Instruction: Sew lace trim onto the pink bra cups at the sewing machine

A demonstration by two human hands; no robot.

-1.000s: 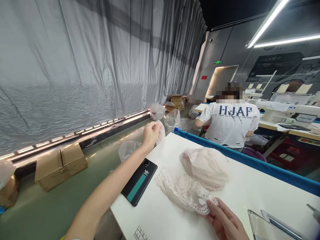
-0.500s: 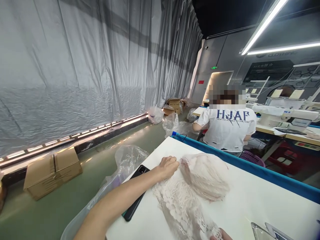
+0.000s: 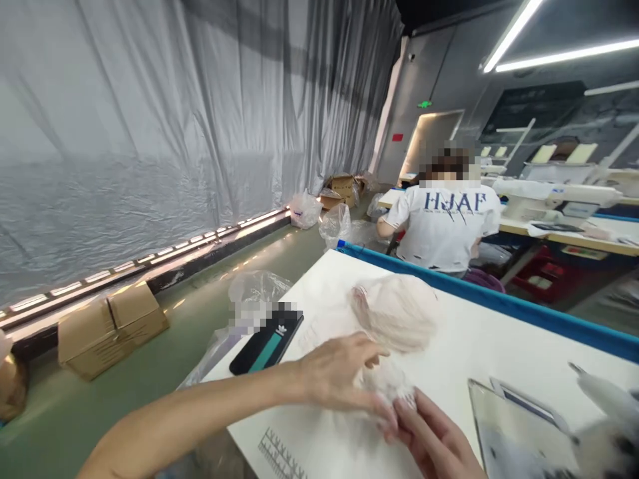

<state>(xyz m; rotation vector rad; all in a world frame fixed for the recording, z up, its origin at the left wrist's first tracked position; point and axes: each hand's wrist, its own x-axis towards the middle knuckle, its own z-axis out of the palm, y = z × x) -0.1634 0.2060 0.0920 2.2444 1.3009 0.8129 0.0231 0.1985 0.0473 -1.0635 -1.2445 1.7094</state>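
Bunched white lace (image 3: 387, 380) lies between my two hands, just above the white table top. My left hand (image 3: 342, 372) curls around it from the left, fingers on the far side and thumb on the near side. From the lower right, my right hand (image 3: 432, 432) pinches the edge of the lace between thumb and fingers, so both hands are closed. Part of the lace is hidden by the fingers and blurred. Beyond them, a loose heap of pale, sheer lace fabric (image 3: 394, 313) rests on the table (image 3: 504, 339).
A dark phone (image 3: 267, 339) lies by the left table edge. At right are a flat metal plate (image 3: 504, 426) and a blurred machine part (image 3: 604, 426). Blue edging (image 3: 539, 303) runs along the far side. A person in a white shirt (image 3: 444, 226) sits beyond. A cardboard box (image 3: 114, 326) stands left.
My left hand has come back toward me and meets my right hand, which has moved further into view. The long spread of lace is now gathered between them. The camera view has tilted down.
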